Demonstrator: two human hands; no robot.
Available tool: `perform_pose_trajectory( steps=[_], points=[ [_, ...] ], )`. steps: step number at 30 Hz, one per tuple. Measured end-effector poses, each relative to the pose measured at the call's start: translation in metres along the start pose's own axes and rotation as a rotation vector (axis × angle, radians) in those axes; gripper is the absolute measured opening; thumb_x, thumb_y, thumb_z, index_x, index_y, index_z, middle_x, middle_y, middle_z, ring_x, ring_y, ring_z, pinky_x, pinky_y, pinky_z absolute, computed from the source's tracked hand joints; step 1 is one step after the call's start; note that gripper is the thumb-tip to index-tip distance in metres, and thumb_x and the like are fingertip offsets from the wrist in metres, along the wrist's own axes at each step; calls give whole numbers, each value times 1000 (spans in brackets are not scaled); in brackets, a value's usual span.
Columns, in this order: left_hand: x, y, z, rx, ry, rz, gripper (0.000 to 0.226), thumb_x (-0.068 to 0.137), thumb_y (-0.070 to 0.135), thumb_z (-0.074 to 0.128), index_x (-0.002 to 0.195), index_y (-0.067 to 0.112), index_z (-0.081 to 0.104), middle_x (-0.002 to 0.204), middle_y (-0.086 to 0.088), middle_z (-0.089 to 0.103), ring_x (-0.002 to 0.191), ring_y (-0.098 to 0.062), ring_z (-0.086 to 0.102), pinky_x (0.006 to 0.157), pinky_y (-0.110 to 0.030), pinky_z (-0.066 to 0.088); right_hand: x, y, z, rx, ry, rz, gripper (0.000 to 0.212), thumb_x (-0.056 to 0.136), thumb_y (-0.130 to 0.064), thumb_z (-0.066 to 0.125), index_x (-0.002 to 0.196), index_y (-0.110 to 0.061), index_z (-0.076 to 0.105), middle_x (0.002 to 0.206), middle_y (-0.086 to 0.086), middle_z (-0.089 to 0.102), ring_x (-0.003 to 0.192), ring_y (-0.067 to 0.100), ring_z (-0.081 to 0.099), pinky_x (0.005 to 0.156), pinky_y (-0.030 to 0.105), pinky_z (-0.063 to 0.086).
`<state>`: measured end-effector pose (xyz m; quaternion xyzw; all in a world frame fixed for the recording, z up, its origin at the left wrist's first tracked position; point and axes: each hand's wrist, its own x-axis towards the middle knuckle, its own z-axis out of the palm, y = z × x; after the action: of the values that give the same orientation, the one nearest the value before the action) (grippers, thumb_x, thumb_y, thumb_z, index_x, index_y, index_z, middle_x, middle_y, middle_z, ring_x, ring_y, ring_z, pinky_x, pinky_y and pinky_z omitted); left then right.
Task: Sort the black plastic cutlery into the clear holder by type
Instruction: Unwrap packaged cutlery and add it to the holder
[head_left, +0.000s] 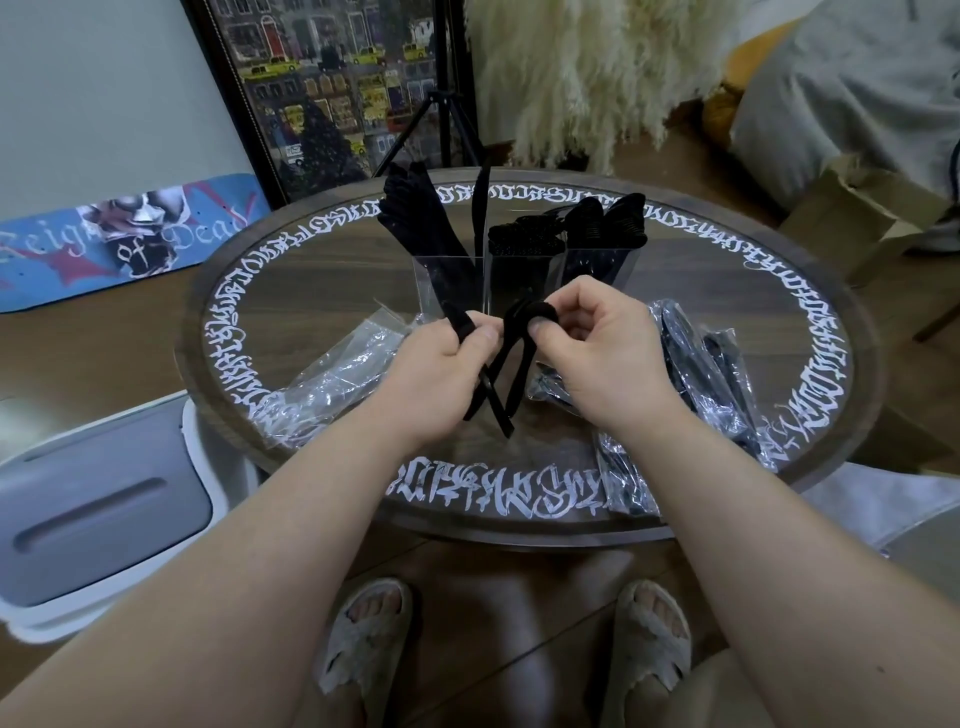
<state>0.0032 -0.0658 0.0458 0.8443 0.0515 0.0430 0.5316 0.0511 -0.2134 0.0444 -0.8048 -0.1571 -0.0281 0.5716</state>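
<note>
Gripping cutlery nr holder front

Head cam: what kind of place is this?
Most likely a home living room, not a lab. A round wooden table with white lettering stands on wood flooring; a framed street picture and a skateboard deck lean on the wall, and the person wears slippers.

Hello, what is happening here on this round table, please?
A person is sorting black plastic cutlery into a clear holder with three compartments, already partly filled. The left hand grips a few pieces by their handles, and the right hand pinches a spoon just in front of the holder. Empty wrappers lie on the left, still-packed sets on the right.
</note>
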Motion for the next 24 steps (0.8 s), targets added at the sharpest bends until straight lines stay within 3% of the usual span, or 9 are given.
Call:
perform_pose_trajectory(
  steps=[3, 7, 10, 12, 16, 18, 21, 24],
  points=[
    [-1, 2, -1, -64, 91, -85, 31, 98, 13, 39, 100, 25, 68, 77, 7, 57, 72, -8, 51, 62, -15, 41, -2, -3, -3, 14, 61, -16, 22, 85, -10, 67, 72, -26, 58, 70, -8, 62, 65, 8, 56, 67, 33, 53],
    [-11, 7, -9, 84, 189, 3, 23, 95, 11, 50, 105, 25, 65, 67, 5, 57, 53, 0, 48, 49, -9, 37, -10, -10, -6, -28, 146, -31, 20, 87, -9, 65, 81, -27, 60, 75, -11, 64, 69, 7, 58, 71, 26, 51],
    [-17, 12, -17, 192, 296, 72, 10, 88, 14, 63, 92, 23, 65, 73, 13, 61, 65, 2, 54, 60, -5, 38, -13, -16, -10, -62, 156, -41, 12, 88, -11, 63, 89, -23, 64, 78, -11, 65, 72, 6, 59, 71, 22, 51],
    [-18, 19, -24, 254, 323, 84, 2, 87, 17, 63, 85, 19, 63, 73, 9, 62, 68, -4, 55, 62, -12, 41, -13, -23, -13, -79, 168, -58, 11, 88, -12, 63, 87, -23, 64, 76, -12, 64, 70, 3, 58, 69, 18, 48],
    [-15, 41, -45, 331, 377, 135, 25, 94, 24, 52, 78, 6, 58, 70, -3, 59, 68, -18, 52, 62, -24, 37, -5, -42, -21, -109, 191, -92, 18, 89, -13, 63, 83, -29, 62, 72, -17, 62, 69, -2, 56, 65, 8, 41],
    [-5, 57, -59, 408, 454, 225, 26, 95, 24, 52, 83, 4, 63, 80, -7, 62, 74, -21, 53, 66, -30, 36, 1, -53, -26, -105, 205, -120, 20, 89, -11, 63, 83, -30, 62, 72, -19, 63, 70, -3, 57, 67, 8, 42],
    [16, 80, -78, 504, 536, 349, 15, 93, 20, 56, 96, 10, 66, 90, 2, 64, 81, -14, 54, 69, -23, 32, 14, -65, -32, -113, 220, -137, 22, 89, -11, 63, 82, -32, 62, 73, -22, 62, 73, -4, 59, 72, 11, 46],
    [35, 90, -86, 530, 533, 346, 13, 90, 20, 60, 103, 19, 59, 87, 9, 59, 81, -14, 55, 73, -27, 42, 25, -69, -35, -108, 233, -123, 24, 88, -11, 64, 81, -34, 62, 74, -22, 63, 76, 1, 61, 77, 19, 49]
  ],
)
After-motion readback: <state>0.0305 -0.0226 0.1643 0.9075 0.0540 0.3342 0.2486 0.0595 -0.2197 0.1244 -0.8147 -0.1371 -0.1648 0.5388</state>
